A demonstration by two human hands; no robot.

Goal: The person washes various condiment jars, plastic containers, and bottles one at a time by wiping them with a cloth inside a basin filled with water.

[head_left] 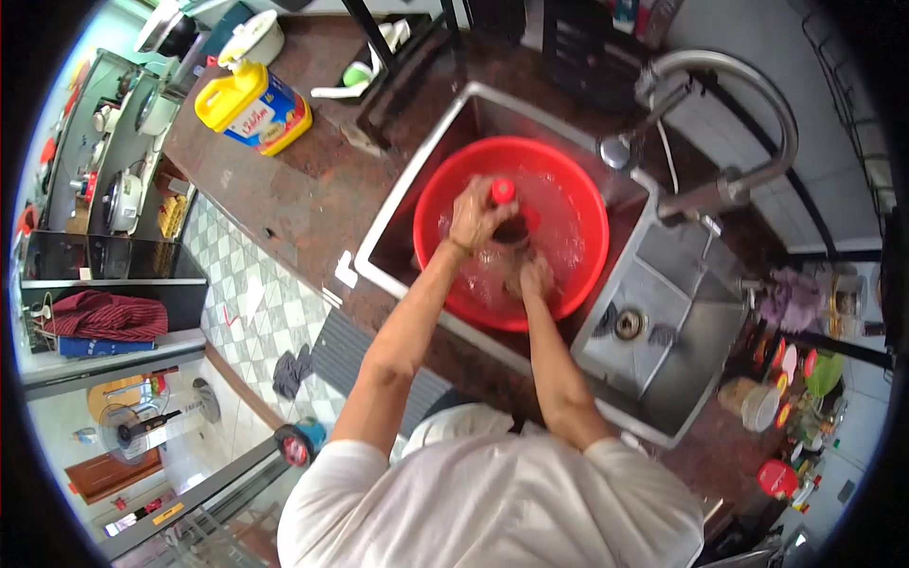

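Note:
A large red basin point(426, 194) of water with some suds sits in the left bowl of the steel sink. Over the basin, my left hand point(476, 216) is wrapped round a dark bottle point(511, 230) with a red cap, which is tilted and partly hidden by my fingers. Lower and to the right, my right hand point(533, 276) is closed at the bottle's lower end, on something brownish that I cannot make out.
A curved faucet point(757, 180) rises behind the sink point(663, 364), whose right bowl has a drain. On the brown counter point(284, 194) stands a yellow detergent jug point(254, 109). Jars point(760, 405) stand at the right.

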